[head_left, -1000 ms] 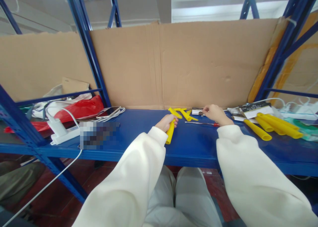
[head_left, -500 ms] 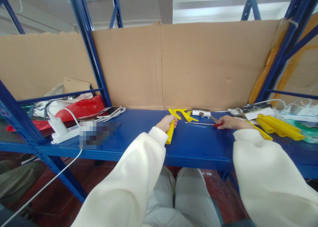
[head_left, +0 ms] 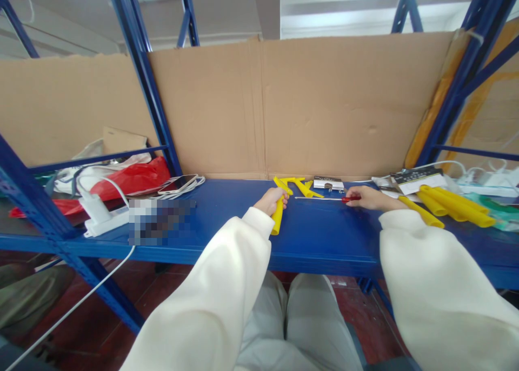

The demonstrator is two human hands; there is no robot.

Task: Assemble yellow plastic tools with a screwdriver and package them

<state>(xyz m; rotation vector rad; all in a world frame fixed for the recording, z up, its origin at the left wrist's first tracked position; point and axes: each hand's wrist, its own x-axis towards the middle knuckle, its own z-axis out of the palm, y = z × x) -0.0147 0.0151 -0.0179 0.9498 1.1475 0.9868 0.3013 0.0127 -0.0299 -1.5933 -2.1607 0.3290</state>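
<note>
My left hand [head_left: 271, 200] is closed around a yellow plastic tube [head_left: 278, 219], whose lower end sticks out toward the shelf's front; a yellow end shows above my fingers too. With its fingers closed on the red handle, my right hand [head_left: 368, 198] holds a screwdriver [head_left: 350, 198], and its long thin shaft points left toward the tube. Shaft tip and tube are apart. Behind the shaft lie more yellow plastic pieces [head_left: 302, 186] and a small white-and-black box [head_left: 328, 183] with a metal part at its front.
Yellow tubes [head_left: 458, 206] lie on the blue shelf [head_left: 227, 219] to the right, beside a black-and-white packet [head_left: 417, 181]. At left are a white power strip [head_left: 107, 219], a phone [head_left: 177, 184] with a cable and a red bag [head_left: 138, 175]. Cardboard [head_left: 324, 106] stands behind.
My right hand has moved slightly left, bringing the screwdriver closer to the yellow tube, and more of its red handle shows. My left hand has stayed nearly still.
</note>
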